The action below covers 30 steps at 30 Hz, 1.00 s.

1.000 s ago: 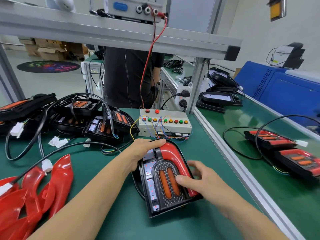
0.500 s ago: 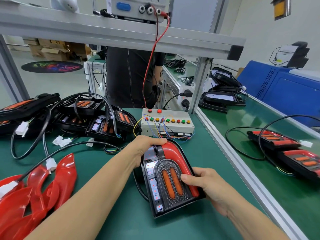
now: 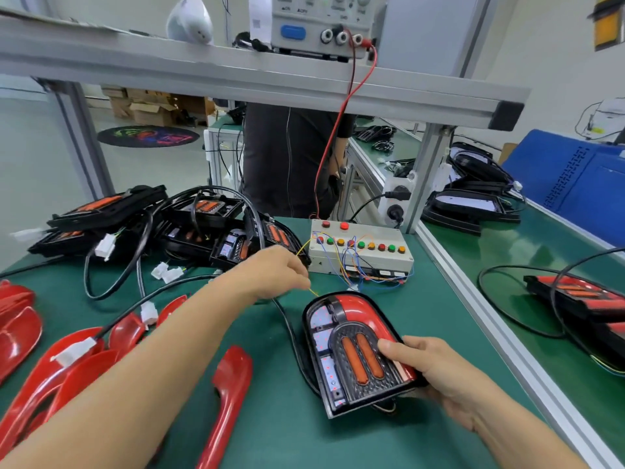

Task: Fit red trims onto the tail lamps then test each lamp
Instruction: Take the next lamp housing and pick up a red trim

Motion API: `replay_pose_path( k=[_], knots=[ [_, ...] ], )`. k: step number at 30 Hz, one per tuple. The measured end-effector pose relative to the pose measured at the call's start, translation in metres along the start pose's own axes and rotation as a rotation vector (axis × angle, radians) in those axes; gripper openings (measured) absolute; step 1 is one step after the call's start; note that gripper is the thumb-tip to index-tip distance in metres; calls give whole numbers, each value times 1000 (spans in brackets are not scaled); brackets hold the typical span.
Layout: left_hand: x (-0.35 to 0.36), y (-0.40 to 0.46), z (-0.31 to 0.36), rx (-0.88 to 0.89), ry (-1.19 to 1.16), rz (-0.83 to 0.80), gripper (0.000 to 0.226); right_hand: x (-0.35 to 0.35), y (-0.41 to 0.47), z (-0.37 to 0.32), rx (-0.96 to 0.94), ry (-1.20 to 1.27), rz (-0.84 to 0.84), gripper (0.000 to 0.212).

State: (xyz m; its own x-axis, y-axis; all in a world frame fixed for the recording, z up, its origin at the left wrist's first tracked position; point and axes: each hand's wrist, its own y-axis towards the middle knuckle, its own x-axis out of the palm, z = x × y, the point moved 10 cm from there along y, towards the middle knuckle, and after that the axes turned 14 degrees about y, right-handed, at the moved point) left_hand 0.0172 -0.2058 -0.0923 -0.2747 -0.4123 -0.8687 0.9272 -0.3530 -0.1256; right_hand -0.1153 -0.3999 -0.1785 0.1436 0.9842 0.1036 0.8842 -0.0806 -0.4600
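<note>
A black tail lamp (image 3: 341,360) with two orange bars lies on the green mat, a red trim (image 3: 367,313) fitted along its top and right side. My right hand (image 3: 436,370) grips the lamp's lower right corner, thumb on its face. My left hand (image 3: 274,270) hovers above and left of the lamp, fingers pinched near a thin yellow wire (image 3: 313,292); whether it holds the wire is unclear. The grey test box (image 3: 358,250) with coloured buttons stands just behind. Loose red trims (image 3: 230,394) lie at the left.
A pile of black tail lamps (image 3: 189,228) with cables and white connectors fills the back left. A power supply (image 3: 318,25) sits on the overhead rail, red lead hanging down. Lamps with red trims (image 3: 581,299) lie on the right bench. A person (image 3: 291,157) stands behind.
My left hand has lifted off the lamp's top edge and moved up and left toward the yellow wire. My right hand slid to the lamp's lower right corner.
</note>
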Motion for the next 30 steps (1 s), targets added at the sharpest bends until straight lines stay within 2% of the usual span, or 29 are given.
replay_pose_path(
  k=[2, 5, 10, 13, 17, 22, 24, 27, 30],
  knots=[
    [-33, -10, -23, -21, 36, 31, 9, -1, 1, 1, 8, -22, -1, 33],
    [-81, -28, -68, -92, 49, 94, 20, 0, 0, -1, 18, -62, -1, 32],
    [-120, -60, -145, -244, 53, 140, 31, 0, -1, -9, 3, -191, 22, 28],
    [-133, -80, -181, -325, 45, 170, 36, 0, -3, -28, -150, -355, 96, 21],
    [-145, -103, -222, -429, 63, 232, 42, 22, -10, -60, -370, -743, 256, 52],
    [-144, -122, -259, -533, 236, 199, 55, 85, -16, -80, -546, -961, 177, 49],
    [-145, -128, -271, -591, 317, 196, 54, 109, -15, -79, -579, -1069, 134, 51],
    [-147, -132, -280, -642, 400, 201, 38, 136, -13, -74, -592, -1132, 75, 54],
    [-141, -132, -280, -656, 532, 139, 25, 149, -12, -67, -601, -1170, 42, 55]
  ],
)
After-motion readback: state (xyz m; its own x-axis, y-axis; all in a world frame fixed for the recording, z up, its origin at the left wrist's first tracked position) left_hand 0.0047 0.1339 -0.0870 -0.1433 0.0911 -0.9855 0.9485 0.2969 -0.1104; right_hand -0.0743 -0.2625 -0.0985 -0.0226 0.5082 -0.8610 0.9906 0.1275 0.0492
